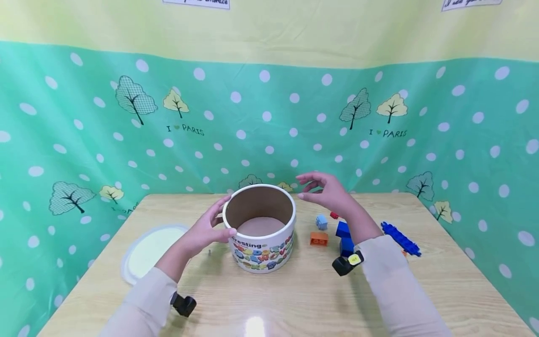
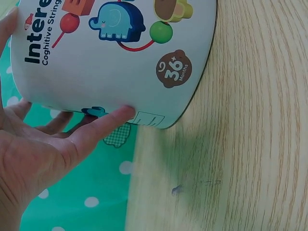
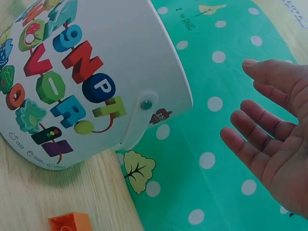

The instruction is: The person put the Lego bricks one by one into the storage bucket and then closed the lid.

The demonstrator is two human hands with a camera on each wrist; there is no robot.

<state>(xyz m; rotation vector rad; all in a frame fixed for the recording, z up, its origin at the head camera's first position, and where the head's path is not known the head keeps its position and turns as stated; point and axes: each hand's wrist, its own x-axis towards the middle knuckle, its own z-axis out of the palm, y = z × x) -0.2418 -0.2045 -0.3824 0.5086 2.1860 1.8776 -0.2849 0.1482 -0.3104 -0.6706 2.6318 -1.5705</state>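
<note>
A round white bucket (image 1: 263, 250) printed with colourful letters and animals stands on the table, its top uncovered and its brown inside showing. At its left side, my left hand (image 1: 208, 224) holds the bucket, thumb at the front of the rim and fingers spread round the side. In the left wrist view, one fingertip of the left hand (image 2: 62, 149) lies against the printed wall. My right hand (image 1: 326, 189) is raised just off the bucket's right rim, fingers loosely bent and holding nothing. The right wrist view shows a gap between the right hand (image 3: 284, 130) and the bucket's white handle (image 3: 140, 118).
A round white lid (image 1: 151, 250) lies on the table to the left. Right of the bucket are an orange block (image 1: 318, 239), a light blue piece (image 1: 322, 222), a small red piece (image 1: 334, 215), blue blocks (image 1: 346, 245) and a long blue strip (image 1: 400, 238). Behind hangs a green dotted curtain (image 1: 269, 126).
</note>
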